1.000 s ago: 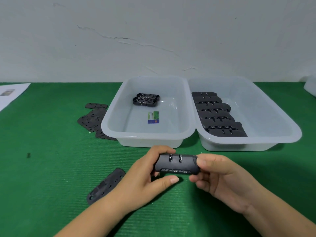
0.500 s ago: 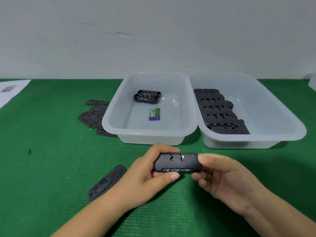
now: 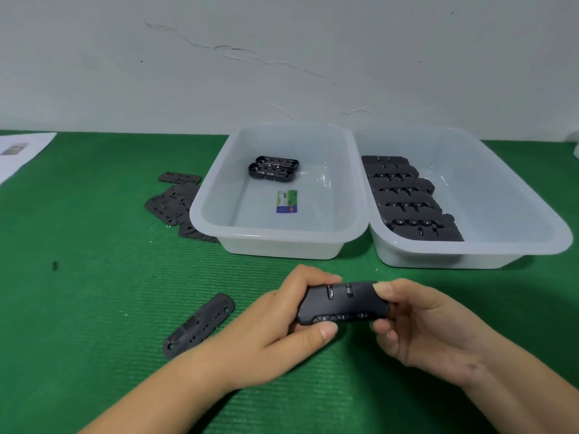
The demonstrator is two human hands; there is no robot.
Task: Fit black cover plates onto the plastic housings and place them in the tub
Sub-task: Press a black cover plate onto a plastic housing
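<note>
Both hands hold one black plastic housing [image 3: 343, 303] above the green mat, in front of the tubs. My left hand [image 3: 282, 327] grips its left end, thumb under the front edge. My right hand [image 3: 419, 324] pinches its right end. A loose black cover plate [image 3: 199, 325] lies on the mat left of my left hand. More cover plates [image 3: 174, 203] are piled left of the left tub [image 3: 282, 242]. That tub holds two black housings [image 3: 273, 169] at its far end. The right tub [image 3: 470, 252] holds a row of several black housings [image 3: 407, 198].
A small green and blue card [image 3: 286, 201] lies on the left tub's floor. A white sheet of paper [image 3: 22, 151] sits at the far left of the green mat [image 3: 94, 292]. A tiny dark speck [image 3: 54, 265] lies on the mat. A grey wall stands behind.
The housing has tilted slightly in my hands, its left end lower; both hands keep their hold in about the same place. The camera view shifted a little.
</note>
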